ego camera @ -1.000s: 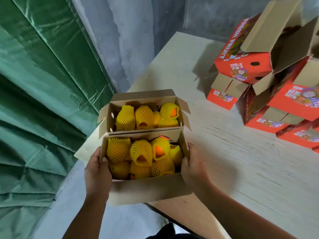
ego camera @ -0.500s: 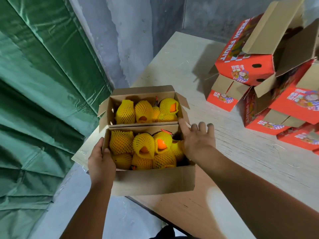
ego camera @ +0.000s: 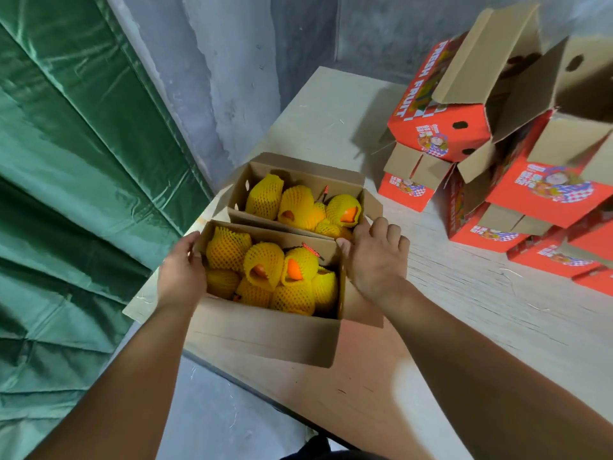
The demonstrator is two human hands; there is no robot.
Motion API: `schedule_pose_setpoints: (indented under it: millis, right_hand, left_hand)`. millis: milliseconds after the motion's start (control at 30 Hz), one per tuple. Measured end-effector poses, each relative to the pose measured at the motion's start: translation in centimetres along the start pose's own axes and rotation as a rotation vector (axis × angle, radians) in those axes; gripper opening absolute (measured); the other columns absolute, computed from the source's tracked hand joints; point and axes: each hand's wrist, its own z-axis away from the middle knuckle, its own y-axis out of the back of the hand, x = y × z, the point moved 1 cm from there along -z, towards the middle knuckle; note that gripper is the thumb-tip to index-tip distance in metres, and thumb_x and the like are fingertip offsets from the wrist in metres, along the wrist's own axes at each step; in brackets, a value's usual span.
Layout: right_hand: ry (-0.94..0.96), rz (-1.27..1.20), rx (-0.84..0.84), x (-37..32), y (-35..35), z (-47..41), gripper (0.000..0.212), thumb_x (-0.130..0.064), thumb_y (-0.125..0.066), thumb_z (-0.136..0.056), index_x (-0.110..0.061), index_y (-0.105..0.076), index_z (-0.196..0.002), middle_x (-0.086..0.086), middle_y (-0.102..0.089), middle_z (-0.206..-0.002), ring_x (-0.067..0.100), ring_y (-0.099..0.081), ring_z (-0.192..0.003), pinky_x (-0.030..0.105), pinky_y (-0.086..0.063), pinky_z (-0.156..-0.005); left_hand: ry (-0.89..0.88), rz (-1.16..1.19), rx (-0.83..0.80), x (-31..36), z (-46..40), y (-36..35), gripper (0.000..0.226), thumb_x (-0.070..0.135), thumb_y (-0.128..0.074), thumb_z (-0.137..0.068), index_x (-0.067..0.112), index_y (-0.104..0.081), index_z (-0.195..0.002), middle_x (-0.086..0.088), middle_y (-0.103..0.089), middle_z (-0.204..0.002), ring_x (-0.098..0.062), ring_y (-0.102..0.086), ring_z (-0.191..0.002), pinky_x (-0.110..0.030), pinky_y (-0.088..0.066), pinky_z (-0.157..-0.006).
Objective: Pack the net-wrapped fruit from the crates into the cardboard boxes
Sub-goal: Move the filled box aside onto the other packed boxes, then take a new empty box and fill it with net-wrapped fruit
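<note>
The pale wooden tabletop [ego camera: 464,327] carries a stack of red printed fruit boxes [ego camera: 497,161] at the far right and, at its near left corner, two open cardboard boxes set one behind the other. The near box [ego camera: 265,333] overhangs the edge a little, so I'd slide it inward, flat and square against the far box [ego camera: 298,174]. The left hand [ego camera: 180,277] grips its left wall, the right hand [ego camera: 378,257] rests with loose fingers on its right rim, and the yellow net-wrapped fruit [ego camera: 265,270] fills both boxes.

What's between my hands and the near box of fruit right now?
Nothing visible. The left hand grips the near box's left wall; the right hand lies on its far right corner. The far box sits just behind.
</note>
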Motion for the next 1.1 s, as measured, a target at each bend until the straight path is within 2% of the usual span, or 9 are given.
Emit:
schedule_pose_setpoints:
  millis: [100,167,233,333,500,600,800,967,1100]
  right_hand:
    - [-0.028,-0.182,-0.107,1.5,0.7,0.8,0.047,-0.057,-0.036,-0.103,-0.022,-0.053,-0.129,0.014,-0.044,-0.133,0.037,-0.040,-0.121,0.050,-0.037,-0.099]
    - [-0.012,-0.373,-0.186,2.6,1.4,2.0,0.043,-0.058,-0.039,-0.103,-0.030,-0.054,-0.132,0.010,-0.042,-0.134,0.035,-0.038,-0.125,0.049,-0.036,-0.102]
    - [0.016,-0.565,-0.215,3.7,2.1,3.6,0.040,-0.055,-0.044,-0.103,-0.035,-0.054,-0.136,0.006,-0.045,-0.133,0.030,-0.041,-0.125,0.046,-0.037,-0.105]
    - [0.026,-0.908,-0.124,6.1,4.1,6.1,0.023,-0.034,-0.052,-0.103,-0.031,-0.060,-0.125,-0.007,-0.058,-0.114,0.008,-0.056,-0.107,0.030,-0.046,-0.098]
    - [-0.111,-1.038,0.117,14.3,8.5,8.8,0.026,-0.012,-0.046,-0.104,-0.020,-0.061,-0.124,-0.006,-0.069,-0.110,0.006,-0.062,-0.105,0.024,-0.048,-0.090]
    - [-0.158,-0.999,0.290,20.3,11.8,10.2,0.031,-0.009,-0.048,-0.104,-0.017,-0.057,-0.133,-0.004,-0.067,-0.118,0.005,-0.060,-0.110,0.022,-0.047,-0.093]
    - [-0.199,-0.809,0.748,32.8,20.3,12.3,0.048,-0.002,-0.059,-0.094,-0.013,-0.049,-0.140,0.004,-0.047,-0.128,0.013,-0.052,-0.117,0.008,-0.042,-0.085]
    - [-0.217,-0.703,1.097,42.5,27.3,13.6,0.054,-0.005,-0.059,-0.084,-0.014,-0.047,-0.137,-0.007,-0.035,-0.123,0.022,-0.050,-0.117,0.038,-0.048,-0.098]
    - [-0.372,-0.517,1.101,49.0,31.5,13.4,0.079,-0.021,-0.059,-0.082,-0.024,-0.031,-0.155,0.010,-0.032,-0.137,0.028,-0.037,-0.129,0.043,-0.038,-0.111]
  left_hand:
    - [-0.215,-0.203,0.114,4.0,2.0,-0.9,0.035,0.015,-0.056,-0.099,0.023,-0.064,-0.132,-0.009,-0.063,-0.128,-0.034,-0.057,-0.117,-0.050,-0.047,-0.100]
    - [-0.364,-0.086,0.090,7.6,4.6,-3.5,0.031,0.020,-0.060,-0.100,0.020,-0.065,-0.130,-0.007,-0.062,-0.124,-0.027,-0.055,-0.116,-0.050,-0.047,-0.099]
    - [-0.451,0.120,-0.069,11.4,7.9,-7.0,0.029,0.026,-0.057,-0.104,0.019,-0.064,-0.131,0.004,-0.063,-0.118,-0.006,-0.058,-0.108,-0.033,-0.051,-0.095]
    - [-0.595,0.283,-0.295,16.5,13.4,-12.4,0.023,0.024,-0.053,-0.106,0.022,-0.066,-0.124,0.011,-0.065,-0.115,0.005,-0.058,-0.108,-0.016,-0.048,-0.093]
    - [-0.639,0.553,-0.547,25.1,20.6,-17.9,0.024,0.020,-0.049,-0.101,0.033,-0.066,-0.111,0.021,-0.069,-0.108,-0.003,-0.066,-0.107,-0.022,-0.050,-0.093]
    - [-0.752,0.558,-0.665,30.6,24.0,-20.3,0.024,0.023,-0.048,-0.103,0.025,-0.066,-0.118,0.011,-0.071,-0.115,-0.006,-0.066,-0.112,-0.033,-0.052,-0.098]
    - [-0.980,0.660,-0.633,44.1,31.1,-23.2,0.032,0.013,-0.058,-0.099,0.021,-0.060,-0.130,-0.001,-0.062,-0.125,-0.011,-0.068,-0.104,-0.034,-0.056,-0.091]
    - [-1.035,0.724,-0.345,53.2,35.3,-23.2,0.040,0.015,-0.063,-0.094,0.018,-0.058,-0.134,0.000,-0.054,-0.128,-0.013,-0.060,-0.104,-0.037,-0.051,-0.098]
    - [-1.196,0.494,-0.046,58.3,39.0,-22.2,0.047,0.014,-0.058,-0.087,0.023,-0.060,-0.133,0.002,-0.051,-0.133,-0.021,-0.043,-0.123,-0.033,-0.035,-0.107]
